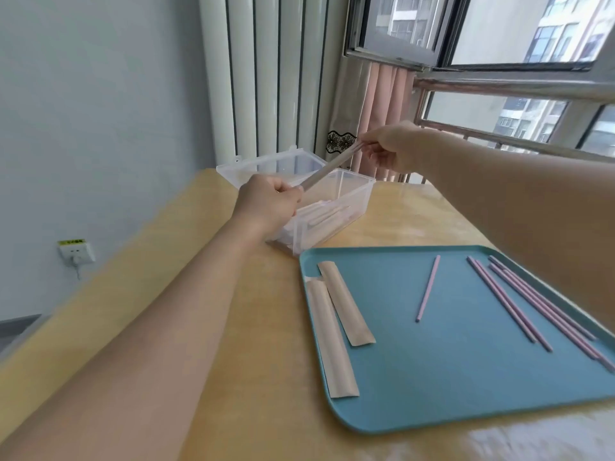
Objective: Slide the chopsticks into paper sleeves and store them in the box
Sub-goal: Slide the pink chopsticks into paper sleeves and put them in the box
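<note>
Both hands hold one sleeved pair of chopsticks [327, 168] slanted above the clear plastic box [346, 207]. My left hand [269, 202] grips its lower end over the box's near side. My right hand [394, 149] pinches the upper end, where the chopstick tips stick out. Several sleeved chopsticks lie inside the box. On the teal tray [449, 377] two empty brown paper sleeves [344, 306] lie at the left, a single pink chopstick [428, 287] in the middle, and several pink chopsticks [532, 307] at the right.
The box's clear lid [266, 163] hangs open behind it. The wooden table [233, 327] ends at the left, near a wall with a socket [76, 252]. A radiator, a pink curtain and a window rail stand behind the table.
</note>
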Action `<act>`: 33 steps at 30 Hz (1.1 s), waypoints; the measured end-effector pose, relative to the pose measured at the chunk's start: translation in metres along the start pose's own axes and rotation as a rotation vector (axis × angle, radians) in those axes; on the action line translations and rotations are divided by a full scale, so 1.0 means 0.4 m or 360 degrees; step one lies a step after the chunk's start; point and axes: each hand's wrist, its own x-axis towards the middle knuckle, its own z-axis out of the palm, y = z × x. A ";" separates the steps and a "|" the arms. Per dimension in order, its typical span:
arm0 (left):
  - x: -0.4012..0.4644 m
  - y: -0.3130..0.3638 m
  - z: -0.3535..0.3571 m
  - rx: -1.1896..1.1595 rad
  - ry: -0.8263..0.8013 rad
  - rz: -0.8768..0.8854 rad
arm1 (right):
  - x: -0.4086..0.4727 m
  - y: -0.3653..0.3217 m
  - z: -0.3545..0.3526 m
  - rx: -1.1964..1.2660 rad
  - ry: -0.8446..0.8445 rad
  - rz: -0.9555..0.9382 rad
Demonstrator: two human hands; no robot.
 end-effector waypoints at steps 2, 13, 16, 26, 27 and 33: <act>-0.004 0.004 0.018 0.0058 -0.0103 0.0046 | -0.001 0.016 0.012 -0.0131 -0.0159 0.0112; -0.156 0.071 0.179 0.1615 -0.0349 0.0228 | -0.303 0.242 -0.165 -0.1955 0.0157 -0.0116; -0.181 0.068 0.204 0.1841 -0.0409 0.0177 | -0.362 0.314 -0.212 -0.1863 0.0117 0.0018; -0.176 0.070 0.199 0.1630 -0.0557 0.0135 | -0.381 0.383 -0.278 -0.1338 -0.0003 0.0098; -0.178 0.073 0.200 0.1617 -0.0530 0.0166 | -0.382 0.386 -0.277 -0.1318 -0.0002 0.0093; -0.168 0.063 0.210 0.1407 -0.0415 0.0313 | -0.384 0.388 -0.282 -0.1205 0.0021 0.0087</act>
